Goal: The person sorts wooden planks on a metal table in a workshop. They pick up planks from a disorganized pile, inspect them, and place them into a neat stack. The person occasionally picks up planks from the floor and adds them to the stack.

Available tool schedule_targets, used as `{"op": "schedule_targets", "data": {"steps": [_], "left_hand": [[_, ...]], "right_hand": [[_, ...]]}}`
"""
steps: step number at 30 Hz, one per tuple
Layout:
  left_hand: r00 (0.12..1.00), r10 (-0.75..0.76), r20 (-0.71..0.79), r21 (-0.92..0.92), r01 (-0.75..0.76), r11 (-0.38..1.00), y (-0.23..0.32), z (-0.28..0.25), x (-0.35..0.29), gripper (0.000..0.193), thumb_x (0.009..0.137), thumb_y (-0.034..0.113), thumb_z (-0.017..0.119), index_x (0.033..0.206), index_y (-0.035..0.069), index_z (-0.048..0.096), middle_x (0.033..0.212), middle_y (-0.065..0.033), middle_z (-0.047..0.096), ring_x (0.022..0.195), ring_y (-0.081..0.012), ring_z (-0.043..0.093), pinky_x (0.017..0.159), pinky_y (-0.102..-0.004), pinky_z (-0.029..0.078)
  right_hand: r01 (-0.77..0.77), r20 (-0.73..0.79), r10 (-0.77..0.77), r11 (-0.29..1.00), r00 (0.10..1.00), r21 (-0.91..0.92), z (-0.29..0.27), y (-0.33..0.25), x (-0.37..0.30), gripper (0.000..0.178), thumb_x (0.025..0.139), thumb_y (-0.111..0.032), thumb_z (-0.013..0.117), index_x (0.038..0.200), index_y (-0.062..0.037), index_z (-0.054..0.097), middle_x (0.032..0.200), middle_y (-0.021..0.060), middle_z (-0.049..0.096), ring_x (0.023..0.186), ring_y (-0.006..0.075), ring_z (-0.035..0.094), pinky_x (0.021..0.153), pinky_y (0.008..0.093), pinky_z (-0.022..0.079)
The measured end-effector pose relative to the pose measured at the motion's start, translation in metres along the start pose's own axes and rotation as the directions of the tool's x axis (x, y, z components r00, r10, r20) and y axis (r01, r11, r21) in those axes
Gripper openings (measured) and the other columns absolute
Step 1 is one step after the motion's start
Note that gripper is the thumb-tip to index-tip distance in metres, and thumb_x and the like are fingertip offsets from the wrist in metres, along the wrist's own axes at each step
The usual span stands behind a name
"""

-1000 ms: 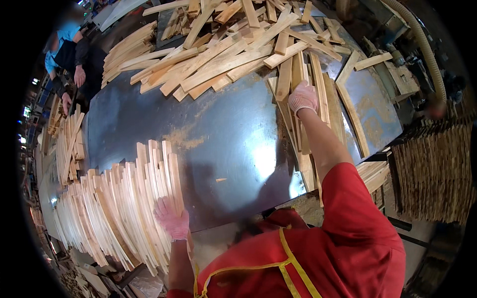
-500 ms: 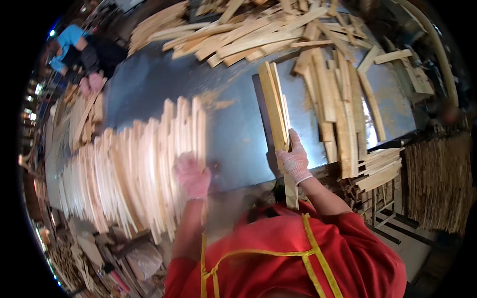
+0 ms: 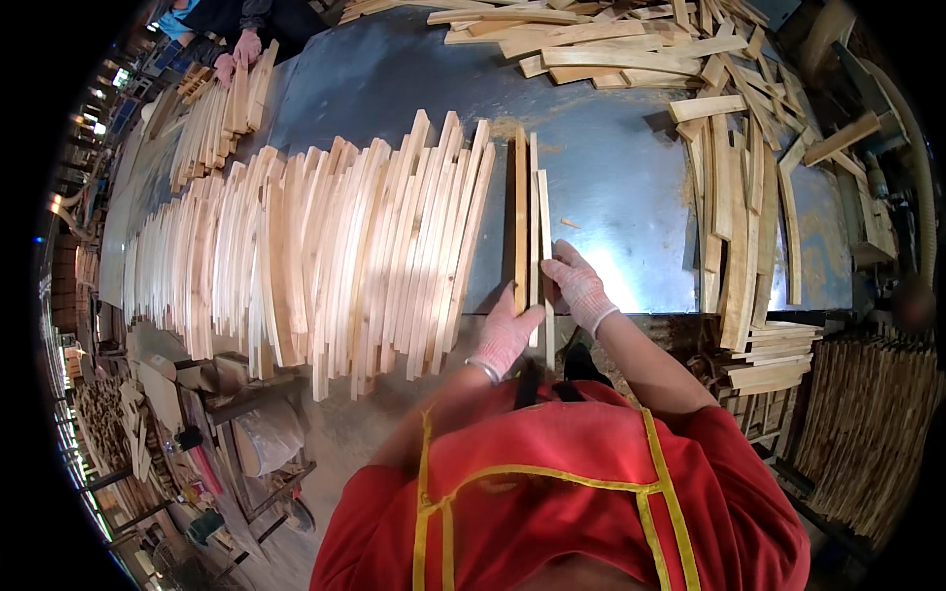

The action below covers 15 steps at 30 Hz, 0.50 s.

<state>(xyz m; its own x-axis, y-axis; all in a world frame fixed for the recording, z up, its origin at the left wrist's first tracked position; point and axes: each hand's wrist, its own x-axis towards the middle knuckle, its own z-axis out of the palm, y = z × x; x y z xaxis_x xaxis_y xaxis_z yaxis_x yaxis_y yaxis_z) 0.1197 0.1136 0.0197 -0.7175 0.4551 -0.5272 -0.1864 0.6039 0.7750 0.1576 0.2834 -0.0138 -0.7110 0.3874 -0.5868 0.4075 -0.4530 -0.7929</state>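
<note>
Three wooden strips stand on edge in front of me, pointing away over the near table edge. Around the near end of the left wooden strip point(image 3: 521, 212) is my left hand point(image 3: 506, 337), closed in a pale pink glove. My right hand point(image 3: 579, 288), gloved alike, grips the right wooden strip point(image 3: 546, 231) from its right side. Between these two lies a thin middle strip point(image 3: 534, 207), with narrow gaps beside it. Left of my hands spreads a long row of wooden strips point(image 3: 394, 246), side by side, their near ends jutting past the table edge.
The dark metal table point(image 3: 611, 177) carries a jumbled pile of boards point(image 3: 611, 54) at the back and more boards point(image 3: 734, 217) on the right. Beyond the row, a co-worker's gloved hands point(image 3: 246, 49) touch another stack of strips point(image 3: 212, 128). Stacked wood point(image 3: 867, 424) stands lower right.
My left hand has left the row and come right to the strips by my right hand. The held bundle is lowered and spread into separate strips. The view has shifted.
</note>
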Motion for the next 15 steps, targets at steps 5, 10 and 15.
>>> {"op": "schedule_targets", "data": {"steps": [5, 10, 15], "left_hand": [[0.919, 0.366, -0.147, 0.605, -0.209, 0.768, -0.024, -0.021, -0.016, 0.081, 0.086, 0.037, 0.079, 0.152, -0.001, 0.050, 0.153, -0.0231, 0.052, 0.136, -0.0415, 0.055, 0.115, -0.0483, 0.044], [0.846, 0.495, -0.198, 0.759, -0.187, 0.624, -0.017, -0.037, -0.003, 0.079, 0.084, 0.038, 0.081, 0.149, 0.005, 0.049, 0.153, -0.0149, 0.046, 0.143, -0.0369, 0.042, 0.118, -0.0524, 0.036], [0.836, 0.494, -0.238, 0.819, -0.100, 0.565, -0.031, -0.042, -0.008, 0.077, 0.079, 0.036, 0.083, 0.143, 0.008, 0.051, 0.148, -0.0113, 0.045, 0.140, -0.0353, 0.043, 0.116, -0.0523, 0.036]], "right_hand": [[-0.029, 0.081, 0.054, 0.959, 0.995, -0.282, 0.030, -0.004, 0.039, 0.081, 0.095, -0.031, 0.069, 0.164, -0.0019, 0.038, 0.159, 0.0229, 0.052, 0.142, 0.0334, 0.055, 0.116, 0.0365, 0.044], [0.194, 0.392, -0.063, 0.932, 0.918, -0.306, 0.044, -0.018, 0.058, 0.084, 0.094, -0.038, 0.069, 0.161, 0.0031, 0.041, 0.162, 0.0253, 0.049, 0.150, 0.0361, 0.046, 0.124, 0.0352, 0.035], [0.173, 0.099, -0.174, 0.985, 0.980, 0.013, -0.035, -0.059, 0.030, 0.064, 0.098, -0.020, 0.073, 0.154, 0.0013, 0.051, 0.153, 0.0158, 0.060, 0.141, 0.0270, 0.056, 0.118, 0.0368, 0.044]]}}
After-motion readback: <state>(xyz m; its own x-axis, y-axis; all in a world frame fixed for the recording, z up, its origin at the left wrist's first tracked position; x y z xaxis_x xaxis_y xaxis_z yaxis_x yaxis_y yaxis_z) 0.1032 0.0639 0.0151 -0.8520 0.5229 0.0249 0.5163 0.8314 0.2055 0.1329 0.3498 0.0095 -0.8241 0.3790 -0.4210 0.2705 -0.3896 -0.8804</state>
